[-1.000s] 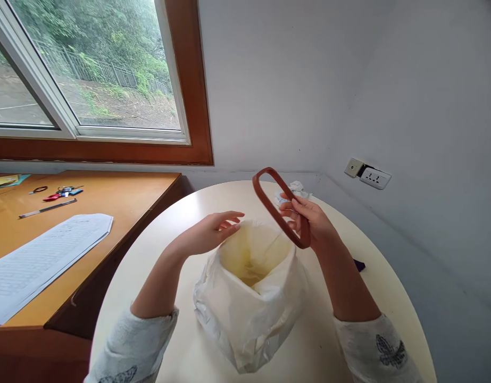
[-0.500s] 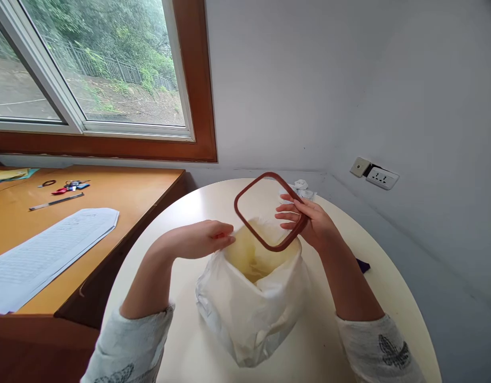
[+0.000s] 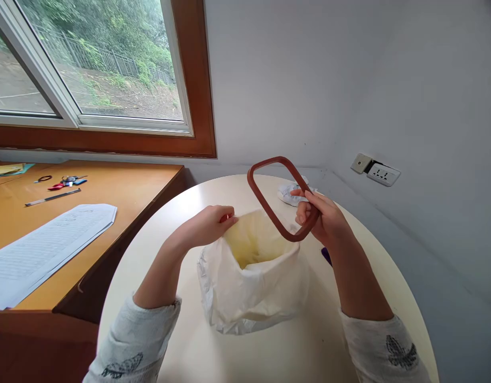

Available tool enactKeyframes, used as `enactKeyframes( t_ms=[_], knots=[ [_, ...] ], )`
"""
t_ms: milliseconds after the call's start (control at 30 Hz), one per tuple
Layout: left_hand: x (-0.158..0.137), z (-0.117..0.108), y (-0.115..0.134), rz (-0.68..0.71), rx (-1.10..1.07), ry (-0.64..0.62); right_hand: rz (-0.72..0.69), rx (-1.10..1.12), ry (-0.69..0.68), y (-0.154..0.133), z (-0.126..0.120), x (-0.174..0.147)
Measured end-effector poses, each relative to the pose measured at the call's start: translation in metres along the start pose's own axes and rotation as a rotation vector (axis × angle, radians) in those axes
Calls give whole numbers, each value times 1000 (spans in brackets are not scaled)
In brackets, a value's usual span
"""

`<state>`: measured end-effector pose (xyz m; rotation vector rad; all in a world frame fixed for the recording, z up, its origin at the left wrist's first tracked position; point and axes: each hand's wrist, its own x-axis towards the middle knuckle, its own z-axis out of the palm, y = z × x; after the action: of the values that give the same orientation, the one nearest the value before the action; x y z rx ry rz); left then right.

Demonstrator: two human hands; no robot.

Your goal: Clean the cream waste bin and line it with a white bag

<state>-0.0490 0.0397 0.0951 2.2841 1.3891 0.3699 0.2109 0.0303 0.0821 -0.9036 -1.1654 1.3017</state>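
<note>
A white plastic bag (image 3: 253,292) lines a bin whose yellowish inside shows through it; the bag's edge is folded out over the rim and hangs loose around the sides. My left hand (image 3: 213,223) pinches the bag at the rim's back left corner. In my right hand (image 3: 323,215) is a reddish-brown square ring frame (image 3: 269,207), gripped by one corner between thumb and fingers. The frame tilts above the bin's back right side, apart from the rim as far as I can see.
The bin stands on a round cream table (image 3: 181,340). Behind my right hand lies a crumpled white bundle (image 3: 287,194), and a dark purple item (image 3: 326,255) shows beside my right wrist. A wooden desk (image 3: 149,186) at left holds papers (image 3: 57,239), a pen (image 3: 53,198) and keys (image 3: 69,182).
The frame has risen and shifted right in my right hand, whose fingers have curled in. The bin now stands more upright and sits farther back. My left hand has moved slightly up.
</note>
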Motion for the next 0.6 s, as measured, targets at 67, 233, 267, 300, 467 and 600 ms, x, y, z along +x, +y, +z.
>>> enactKeyframes(
  t_ms=[67, 233, 267, 300, 467, 600],
  knots=[
    [0, 0, -1, -11, 8, 1, -9, 4, 9, -1, -1, 0],
    [-1, -1, 3, -6, -5, 68, -45, 42, 50, -3, -5, 1],
    [-2, -2, 6, 13, -2, 114, -59, 49, 59, -4, -6, 1],
    [-4, -3, 9, 37, 5, 163, -74, 55, 71, -4, -6, 1],
    [-21, -3, 37, 201, 26, 226, -145, 76, 161, -3, -11, 2],
    [-31, 6, 58, 357, 98, 72, -152, 126, 193, -5, -12, 1]
  ],
)
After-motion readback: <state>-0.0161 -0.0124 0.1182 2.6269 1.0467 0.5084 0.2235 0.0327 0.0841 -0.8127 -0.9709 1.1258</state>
